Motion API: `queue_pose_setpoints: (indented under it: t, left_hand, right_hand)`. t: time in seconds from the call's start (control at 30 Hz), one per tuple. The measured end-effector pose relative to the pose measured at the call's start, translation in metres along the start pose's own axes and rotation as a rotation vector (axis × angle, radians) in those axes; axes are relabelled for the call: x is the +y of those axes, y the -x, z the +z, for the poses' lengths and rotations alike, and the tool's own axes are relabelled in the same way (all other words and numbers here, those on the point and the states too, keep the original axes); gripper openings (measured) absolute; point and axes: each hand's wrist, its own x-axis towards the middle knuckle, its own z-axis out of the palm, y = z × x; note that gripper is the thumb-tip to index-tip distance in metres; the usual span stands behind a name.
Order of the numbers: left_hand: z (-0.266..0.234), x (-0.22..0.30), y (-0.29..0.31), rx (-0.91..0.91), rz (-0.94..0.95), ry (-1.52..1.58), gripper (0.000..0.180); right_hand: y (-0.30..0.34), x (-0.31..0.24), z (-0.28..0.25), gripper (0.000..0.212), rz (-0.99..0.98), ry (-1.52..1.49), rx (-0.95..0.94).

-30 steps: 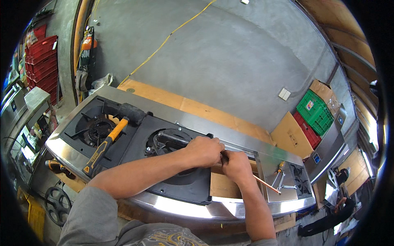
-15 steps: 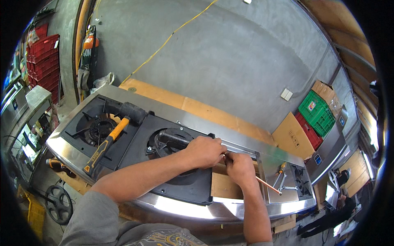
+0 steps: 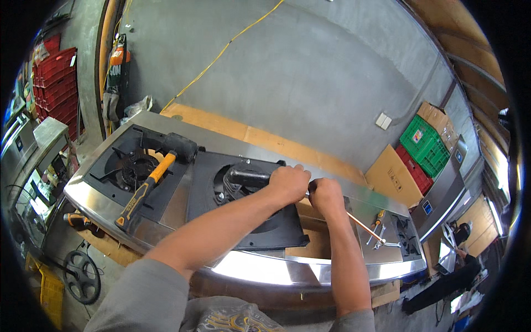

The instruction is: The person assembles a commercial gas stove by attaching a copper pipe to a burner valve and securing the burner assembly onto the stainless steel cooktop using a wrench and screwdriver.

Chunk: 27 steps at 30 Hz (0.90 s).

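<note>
My left hand [image 3: 290,184] is closed beside the end of the black burner pipe [image 3: 249,177]; whatever is inside its fingers is hidden. Right against it, my right hand [image 3: 326,195] is closed around the end of a thin copper-coloured tube [image 3: 360,224], which runs out to the right behind my forearm. A small silvery bit shows between the two hands. Below my left forearm, a square black burner plate [image 3: 271,240] sits askew on the stainless steel gas stove [image 3: 243,268]. An opening in the stove top [image 3: 318,243] lies partly uncovered beside the plate.
A hammer [image 3: 145,191] with a yellow and black handle lies across the left burner [image 3: 135,169]. A screwdriver [image 3: 379,218] and wrenches [image 3: 381,239] rest on the right panel. Behind stand a cardboard box [image 3: 394,177] and a green crate [image 3: 425,145]. Someone bends at far right.
The black burner plate has turned and shifted right, baring a steel strip beside the left burner. Both my hands have moved slightly right and up, still close together.
</note>
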Motion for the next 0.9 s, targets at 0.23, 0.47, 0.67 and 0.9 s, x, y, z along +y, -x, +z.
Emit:
queue_pose_setpoints:
  t: [0.23, 0.47, 0.67, 0.9]
  left_hand:
    - [0.015, 0.016, -0.013, 0.045, -0.233, 0.018, 0.027]
    - [-0.024, -0.006, -0.067, -0.522, -0.015, -0.108, 0.031]
    - [-0.013, -0.041, -0.087, -0.652, 0.02, 0.216, 0.025]
    - [0.005, -0.044, -0.075, -0.515, -0.01, 0.366, 0.027]
  right_hand:
    - [-0.02, 0.022, 0.002, 0.019, -0.03, -0.091, -0.086]
    - [-0.006, 0.025, 0.004, 0.024, 0.007, -0.161, -0.067]
    - [-0.013, 0.011, -0.005, 0.029, 0.033, -0.029, -0.08]
    - [-0.011, 0.015, 0.003, 0.022, 0.101, 0.013, -0.063]
